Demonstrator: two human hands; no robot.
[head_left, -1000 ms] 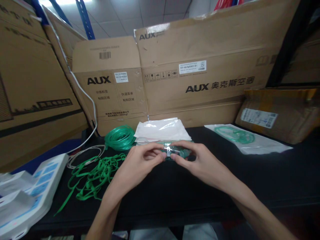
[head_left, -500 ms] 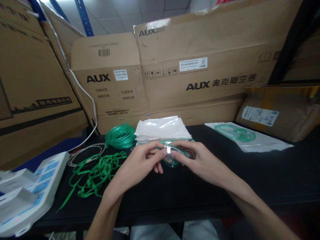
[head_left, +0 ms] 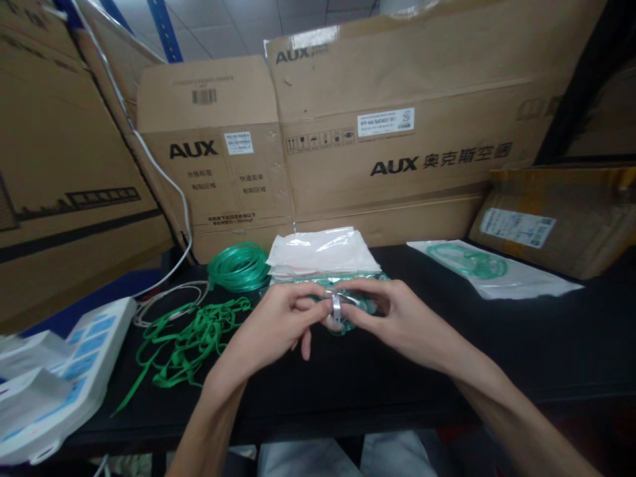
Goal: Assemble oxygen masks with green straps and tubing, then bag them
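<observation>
Between my hands is a clear green plastic oxygen mask (head_left: 350, 323), with a shiny metal nose strip (head_left: 336, 309) standing upright on its near side. My left hand (head_left: 281, 321) pinches the strip's left edge with its thumb, its index finger lying along the top and its lower fingers curled loosely. From the other side my right hand (head_left: 397, 313) grips the mask, its thumb pressed against the strip. Much of the mask is hidden by my fingers. Right behind my hands lie white plastic packets (head_left: 318, 252) with green plastic among them.
Left of my hands are a coil of green tubing (head_left: 237, 266) and a tangle of green elastic straps (head_left: 191, 351). A white power strip (head_left: 106, 351) sits at the far left. At the right lies a bagged green item (head_left: 472, 262) before a taped carton (head_left: 551, 225). Large cardboard sheets (head_left: 397, 79) stand behind.
Both hands stay on the mask. The metal strip has tilted slightly, and the lower fingers of my left hand have shifted. The view has moved a little.
</observation>
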